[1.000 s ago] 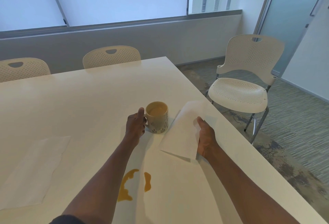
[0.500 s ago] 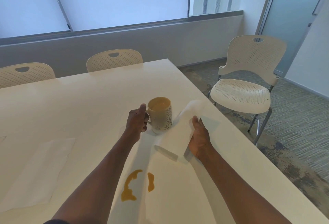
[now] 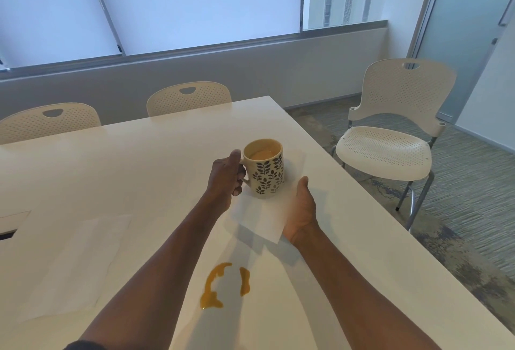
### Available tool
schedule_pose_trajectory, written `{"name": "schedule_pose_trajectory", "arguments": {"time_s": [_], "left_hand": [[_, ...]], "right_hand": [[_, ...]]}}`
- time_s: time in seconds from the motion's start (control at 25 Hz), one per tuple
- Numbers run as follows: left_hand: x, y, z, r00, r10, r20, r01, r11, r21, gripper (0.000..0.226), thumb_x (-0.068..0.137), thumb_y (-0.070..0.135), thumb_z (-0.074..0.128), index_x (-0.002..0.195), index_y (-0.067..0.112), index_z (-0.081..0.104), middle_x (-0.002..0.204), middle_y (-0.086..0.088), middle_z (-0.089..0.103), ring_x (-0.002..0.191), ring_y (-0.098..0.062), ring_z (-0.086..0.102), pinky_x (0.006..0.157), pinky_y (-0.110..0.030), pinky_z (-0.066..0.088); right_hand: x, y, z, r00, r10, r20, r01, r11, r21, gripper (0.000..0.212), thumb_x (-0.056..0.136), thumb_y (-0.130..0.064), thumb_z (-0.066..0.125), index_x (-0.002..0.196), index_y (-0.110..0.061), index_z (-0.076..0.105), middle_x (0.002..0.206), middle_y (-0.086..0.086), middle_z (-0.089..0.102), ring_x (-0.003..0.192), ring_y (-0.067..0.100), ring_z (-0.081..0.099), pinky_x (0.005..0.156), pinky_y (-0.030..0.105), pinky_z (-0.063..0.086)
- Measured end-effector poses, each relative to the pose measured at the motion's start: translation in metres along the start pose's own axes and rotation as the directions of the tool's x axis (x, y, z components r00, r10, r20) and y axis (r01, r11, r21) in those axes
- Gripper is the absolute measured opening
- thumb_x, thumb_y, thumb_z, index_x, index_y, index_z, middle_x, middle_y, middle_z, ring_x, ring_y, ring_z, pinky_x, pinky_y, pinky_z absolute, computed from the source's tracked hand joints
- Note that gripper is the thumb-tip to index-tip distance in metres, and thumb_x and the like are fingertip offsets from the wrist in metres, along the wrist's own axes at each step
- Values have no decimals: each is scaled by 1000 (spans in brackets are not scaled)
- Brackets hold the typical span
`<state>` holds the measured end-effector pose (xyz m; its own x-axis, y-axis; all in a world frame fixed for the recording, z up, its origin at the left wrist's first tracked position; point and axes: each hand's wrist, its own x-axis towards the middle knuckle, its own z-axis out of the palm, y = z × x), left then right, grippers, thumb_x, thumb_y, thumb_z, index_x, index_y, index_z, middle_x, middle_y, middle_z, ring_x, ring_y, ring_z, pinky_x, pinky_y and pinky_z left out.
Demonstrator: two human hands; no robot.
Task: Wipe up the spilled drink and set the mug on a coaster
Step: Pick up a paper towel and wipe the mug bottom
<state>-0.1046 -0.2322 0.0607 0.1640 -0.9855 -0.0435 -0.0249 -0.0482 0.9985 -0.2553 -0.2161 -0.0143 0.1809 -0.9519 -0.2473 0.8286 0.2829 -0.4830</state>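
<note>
A cream mug (image 3: 266,171) with a dark leaf pattern holds a light brown drink. My left hand (image 3: 225,177) grips its handle. The mug's base is over a white paper napkin (image 3: 260,218); I cannot tell whether it rests on the napkin or hovers just above. My right hand (image 3: 302,210) holds the napkin's right edge, and its near corner is lifted off the table, casting a shadow. An orange-brown spill (image 3: 221,287) lies in two curved streaks on the white table (image 3: 125,168), nearer me than the mug, between my forearms.
A second white napkin (image 3: 75,260) lies flat on the table to the left. A dark cutout (image 3: 8,231) sits at the table's left edge. Two chairs (image 3: 189,97) stand at the far side, another chair (image 3: 390,140) on the right past the table edge.
The napkin in my right hand has slid left and now lies under the mug, flatter than before. My left hand has kept its grip on the mug's handle.
</note>
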Motion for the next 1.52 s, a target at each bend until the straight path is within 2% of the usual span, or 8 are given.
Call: {"name": "schedule_pose_trajectory", "arguments": {"time_s": [0.12,0.4,0.68,0.84,1.0,1.08,1.2,1.52], "left_hand": [[-2,5,-1,1000,-6,-7,6,1000,12,46,101,36,43,60,15,41,55,-2,35,46,-12,26,42,-23,24],[-5,12,-6,1000,-16,-12,16,1000,19,46,100,33,42,59,15,43,49,3,34,43,-11,28,40,-22,26],[-10,18,-10,999,-32,-20,32,999,29,45,101,32,41,61,14,45,49,2,36,45,-12,31,42,-22,29],[-10,21,-15,1000,-21,-21,21,999,38,45,101,35,41,63,12,47,49,2,38,45,-13,32,43,-22,30],[-7,21,-19,999,-7,-52,10,998,56,45,101,34,41,63,11,49,49,2,39,46,-13,33,42,-21,31],[-7,19,-21,999,14,-45,-12,999,46,46,102,36,41,63,11,48,49,3,38,46,-13,33,41,-22,30],[-7,16,-25,998,52,-36,-50,997,60,48,102,37,41,64,10,49,47,4,39,44,-13,34,39,-22,31],[-7,17,-30,995,63,-78,-57,995,77,48,103,37,39,65,9,49,49,3,41,47,-14,35,42,-23,31]], "right_hand": [[-3,2,12,999,10,31,-11,999,40,70,97,-62,21,145,-17,46,139,24,54,126,45,52,97,54,47],[-4,8,28,993,68,98,-73,996,50,66,98,-58,27,146,-16,45,147,26,45,137,48,38,113,64,27],[-7,13,39,969,104,223,-107,994,-2,67,96,-60,35,145,-17,46,145,24,47,126,45,47,108,62,32],[-8,17,42,951,143,273,-140,990,-31,75,94,-66,34,145,-13,43,131,23,49,112,40,49,97,55,40],[-9,20,43,943,159,294,-151,987,-51,64,94,-66,35,124,-14,57,107,17,58,83,29,58,75,42,53],[-10,21,43,943,156,294,-143,988,-65,67,94,-66,32,131,-13,52,115,18,58,85,28,59,67,35,53],[-12,27,41,936,164,311,-145,986,-82,68,95,-68,31,133,-17,55,126,16,60,104,29,59,65,29,49],[-20,31,25,870,276,409,-236,961,-146,72,91,-67,31,133,-12,52,114,13,59,83,20,55,50,21,49]]}}
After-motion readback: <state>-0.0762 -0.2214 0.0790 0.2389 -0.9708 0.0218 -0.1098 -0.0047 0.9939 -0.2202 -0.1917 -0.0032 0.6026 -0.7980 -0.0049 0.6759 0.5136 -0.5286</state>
